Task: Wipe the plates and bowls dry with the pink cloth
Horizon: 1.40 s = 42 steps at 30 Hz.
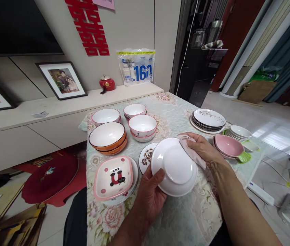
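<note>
A white plate is held up above the table with its underside facing me. My left hand grips its lower left edge, thumb on the underside. Against the upper right rim, my right hand presses a pale pink cloth, fingers closed around it. Behind the held plate lies a brown flower-patterned plate, partly covered by it. Left of my left hand sits a square pink-rimmed cat dish on top of other white dishes.
Orange bowls and red-rimmed bowls stand at the back left of the flowered tablecloth. Stacked plates, pink leaf-shaped bowls and small white bowls line the right side. A cabinet adjoins the far edge.
</note>
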Each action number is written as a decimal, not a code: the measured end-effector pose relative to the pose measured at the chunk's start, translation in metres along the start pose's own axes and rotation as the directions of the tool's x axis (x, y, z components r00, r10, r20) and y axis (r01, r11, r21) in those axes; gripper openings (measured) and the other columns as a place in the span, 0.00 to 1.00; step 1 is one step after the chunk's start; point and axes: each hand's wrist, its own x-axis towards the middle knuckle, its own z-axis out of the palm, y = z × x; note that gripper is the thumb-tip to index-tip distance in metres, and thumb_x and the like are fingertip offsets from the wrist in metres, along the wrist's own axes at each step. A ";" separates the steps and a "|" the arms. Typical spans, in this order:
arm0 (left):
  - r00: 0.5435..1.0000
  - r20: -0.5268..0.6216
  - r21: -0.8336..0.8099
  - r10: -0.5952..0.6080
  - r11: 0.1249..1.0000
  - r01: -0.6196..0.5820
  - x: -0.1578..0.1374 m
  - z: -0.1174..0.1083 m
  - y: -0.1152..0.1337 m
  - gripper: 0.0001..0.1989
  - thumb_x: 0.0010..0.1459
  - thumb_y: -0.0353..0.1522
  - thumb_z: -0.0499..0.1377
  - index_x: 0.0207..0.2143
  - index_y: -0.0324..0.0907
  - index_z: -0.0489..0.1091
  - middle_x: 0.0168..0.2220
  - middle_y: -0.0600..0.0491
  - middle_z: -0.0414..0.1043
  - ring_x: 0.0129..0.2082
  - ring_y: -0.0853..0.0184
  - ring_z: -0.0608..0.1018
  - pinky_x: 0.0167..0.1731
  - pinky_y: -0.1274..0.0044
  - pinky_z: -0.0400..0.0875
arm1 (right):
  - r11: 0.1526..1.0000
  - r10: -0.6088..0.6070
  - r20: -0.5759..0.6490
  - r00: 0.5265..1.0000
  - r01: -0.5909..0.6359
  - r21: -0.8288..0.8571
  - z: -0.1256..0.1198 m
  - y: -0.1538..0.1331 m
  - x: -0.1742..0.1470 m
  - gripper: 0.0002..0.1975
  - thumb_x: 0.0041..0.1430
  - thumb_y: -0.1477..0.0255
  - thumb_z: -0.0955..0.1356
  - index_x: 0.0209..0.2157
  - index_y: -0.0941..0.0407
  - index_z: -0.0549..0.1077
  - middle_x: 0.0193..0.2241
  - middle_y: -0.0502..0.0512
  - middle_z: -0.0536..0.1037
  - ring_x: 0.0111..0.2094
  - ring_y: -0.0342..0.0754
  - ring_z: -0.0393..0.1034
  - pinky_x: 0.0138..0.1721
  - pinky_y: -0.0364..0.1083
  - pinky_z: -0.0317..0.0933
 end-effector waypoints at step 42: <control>0.997 -0.043 0.143 0.069 0.988 -0.063 0.000 -0.001 -0.010 0.32 0.42 0.32 0.74 0.52 0.39 0.74 0.40 0.44 0.82 0.43 0.52 0.82 0.48 0.63 0.75 | 0.462 -0.518 0.043 0.854 0.322 -0.827 0.044 0.002 -0.008 0.19 0.67 0.69 0.58 0.52 0.57 0.73 0.50 0.60 0.78 0.51 0.53 0.71 0.54 0.52 0.62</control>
